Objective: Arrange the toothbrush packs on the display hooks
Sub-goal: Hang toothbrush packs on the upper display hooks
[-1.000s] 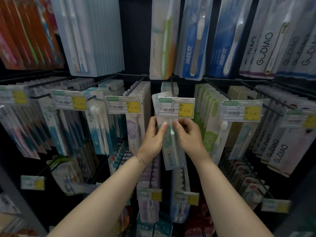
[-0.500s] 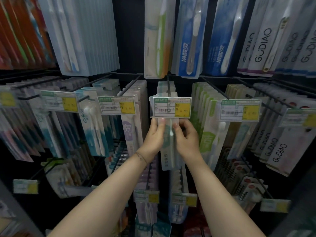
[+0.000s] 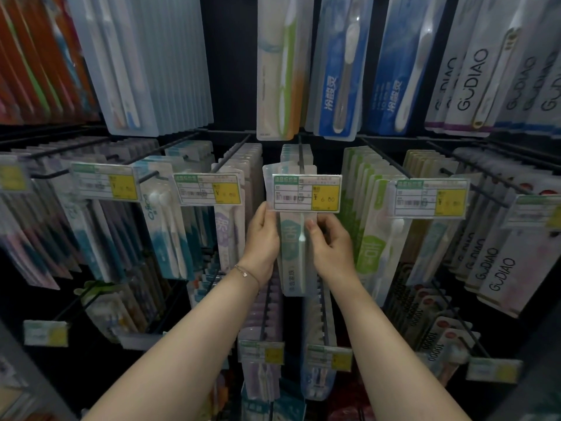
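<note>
A pale teal toothbrush pack hangs upright in the middle of the rack, its top hidden behind a price tag at the tip of a black display hook. My left hand grips the pack's left edge just under the tag. My right hand pinches its right edge, thumb on the front. More of the same packs hang further back on this hook.
Neighbouring hooks carry purple packs to the left and green packs to the right, each with a price tag. Larger packs hang in the row above, and lower hooks jut out beneath my wrists.
The pack was tilted and sat in front of the tag; both hands have raised and straightened it, so it now stands upright with its top behind the tag.
</note>
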